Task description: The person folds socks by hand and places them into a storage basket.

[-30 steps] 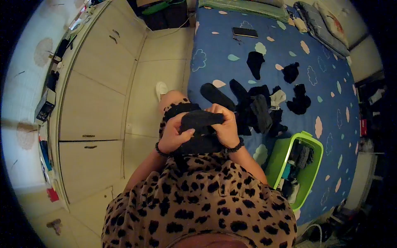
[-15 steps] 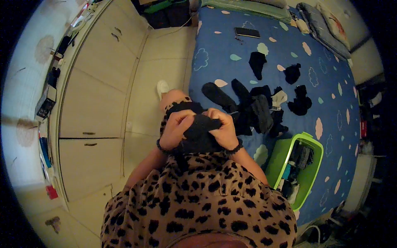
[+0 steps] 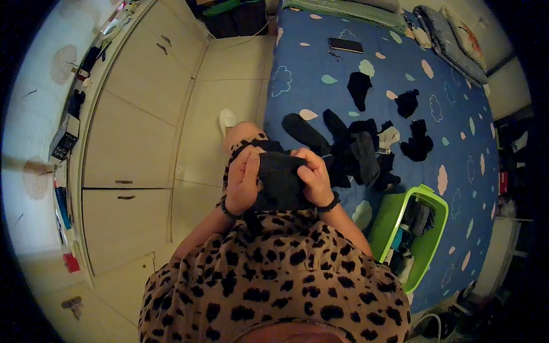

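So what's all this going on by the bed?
A person holds a dark piece of fabric, possibly a sock, over their lap, gripping it between left hand and right hand. On the blue bed lies a loose pile of mostly dark cloth items, near a green basket with more cloth inside.

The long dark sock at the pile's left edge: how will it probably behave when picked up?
The long dark sock would probably droop, since similar dark cloth lies crumpled nearby. It seems unlikely to roll, as it lies flat on the bed.

Dim light, black fisheye-curved corners
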{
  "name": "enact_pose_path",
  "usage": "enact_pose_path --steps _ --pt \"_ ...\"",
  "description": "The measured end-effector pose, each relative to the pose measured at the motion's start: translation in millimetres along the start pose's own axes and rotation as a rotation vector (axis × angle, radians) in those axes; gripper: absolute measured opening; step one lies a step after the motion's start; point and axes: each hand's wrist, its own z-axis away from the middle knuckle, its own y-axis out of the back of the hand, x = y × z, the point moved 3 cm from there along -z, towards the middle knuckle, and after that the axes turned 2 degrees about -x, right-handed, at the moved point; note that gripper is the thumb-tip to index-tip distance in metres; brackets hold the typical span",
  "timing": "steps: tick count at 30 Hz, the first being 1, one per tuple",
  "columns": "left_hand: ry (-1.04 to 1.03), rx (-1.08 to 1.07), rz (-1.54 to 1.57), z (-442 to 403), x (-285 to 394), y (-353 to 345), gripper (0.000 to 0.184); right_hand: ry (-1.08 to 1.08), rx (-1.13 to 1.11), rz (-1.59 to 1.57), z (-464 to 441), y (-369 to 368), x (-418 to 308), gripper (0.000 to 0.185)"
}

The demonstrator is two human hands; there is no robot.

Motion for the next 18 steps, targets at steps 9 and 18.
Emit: enact_pose_path --steps 9,18 --pt "0.01 -0.106 -0.237 0 -3 1 0.025 -0.106 0.159 -0.214 2 4 12 0.021" --pt "0.214 -0.147 0.058 -10 -32 5 0.022 -0.152 0.152 -0.304 1 8 12 0.02"
